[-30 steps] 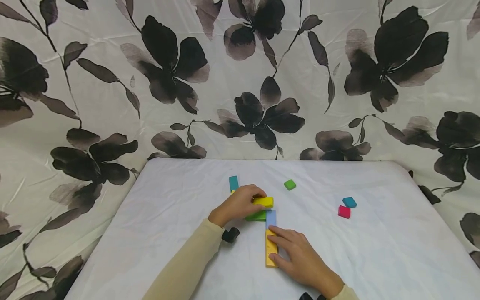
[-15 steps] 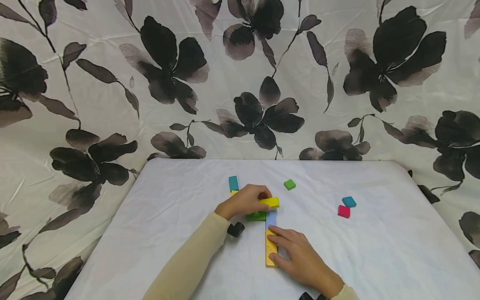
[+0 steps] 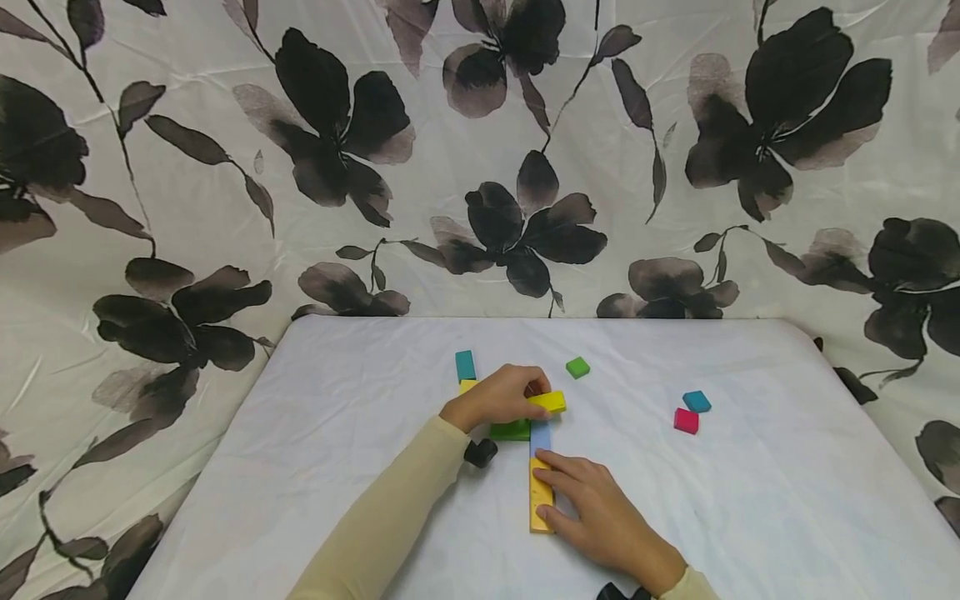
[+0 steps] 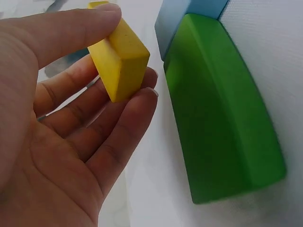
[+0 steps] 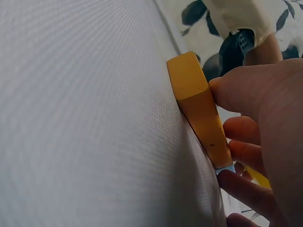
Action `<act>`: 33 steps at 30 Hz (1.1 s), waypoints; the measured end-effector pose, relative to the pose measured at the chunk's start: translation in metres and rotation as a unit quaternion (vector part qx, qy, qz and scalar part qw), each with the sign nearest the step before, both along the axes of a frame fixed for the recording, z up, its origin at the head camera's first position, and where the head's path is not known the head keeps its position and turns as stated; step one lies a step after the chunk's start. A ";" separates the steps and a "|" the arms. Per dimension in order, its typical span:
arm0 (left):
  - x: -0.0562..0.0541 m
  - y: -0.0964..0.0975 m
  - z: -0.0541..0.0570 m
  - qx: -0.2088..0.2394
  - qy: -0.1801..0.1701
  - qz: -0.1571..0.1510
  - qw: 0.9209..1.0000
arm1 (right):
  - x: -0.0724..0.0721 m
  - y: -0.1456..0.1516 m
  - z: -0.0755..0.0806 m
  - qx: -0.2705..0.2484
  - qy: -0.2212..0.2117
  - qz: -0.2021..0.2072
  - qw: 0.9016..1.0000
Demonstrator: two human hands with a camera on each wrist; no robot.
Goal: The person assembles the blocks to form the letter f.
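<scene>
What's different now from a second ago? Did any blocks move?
The person's left grip moved right, carrying its yellow block, which now sticks out past the right side of the blue block in the head view. Nothing was picked up or let go. The right grip stayed on the orange block; the small green block and red block stayed put.

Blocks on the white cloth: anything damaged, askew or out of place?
Little stands out. The orange block has a small dark mark; whether chip or smudge, I can't tell. The small green block and right-hand teal block lie turned askew, apart from the lined-up orange block and light blue block.
</scene>
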State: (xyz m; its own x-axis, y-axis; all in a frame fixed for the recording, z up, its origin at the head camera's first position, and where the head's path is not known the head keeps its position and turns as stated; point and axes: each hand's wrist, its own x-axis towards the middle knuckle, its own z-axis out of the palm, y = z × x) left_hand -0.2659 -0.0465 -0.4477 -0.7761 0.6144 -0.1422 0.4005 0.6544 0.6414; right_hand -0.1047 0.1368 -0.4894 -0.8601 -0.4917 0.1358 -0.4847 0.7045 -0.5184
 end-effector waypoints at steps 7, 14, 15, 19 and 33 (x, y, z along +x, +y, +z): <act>-0.004 0.007 -0.002 0.006 0.003 -0.004 1.000 | 0.000 0.000 -0.001 -0.006 0.014 -0.003 1.000; -0.004 0.010 -0.006 0.014 0.007 -0.027 1.000 | 0.000 0.001 -0.002 -0.013 0.024 0.002 1.000; -0.003 0.011 -0.006 0.015 0.008 -0.029 0.999 | 0.000 0.001 -0.003 -0.013 0.028 0.002 1.000; -0.003 0.015 -0.006 0.022 0.006 -0.033 0.999 | 0.001 0.002 -0.004 -0.019 0.025 -0.001 0.999; -0.003 0.024 -0.010 0.028 -0.009 -0.034 0.999 | 0.000 0.002 -0.004 -0.024 0.011 0.000 1.000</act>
State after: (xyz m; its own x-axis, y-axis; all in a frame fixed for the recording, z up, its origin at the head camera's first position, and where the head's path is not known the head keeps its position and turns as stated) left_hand -0.2692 -0.0220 -0.4572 -0.7304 0.6723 -0.1206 0.4301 0.5898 0.6835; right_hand -0.1045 0.1386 -0.4936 -0.8562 -0.4845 0.1794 -0.4972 0.6784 -0.5409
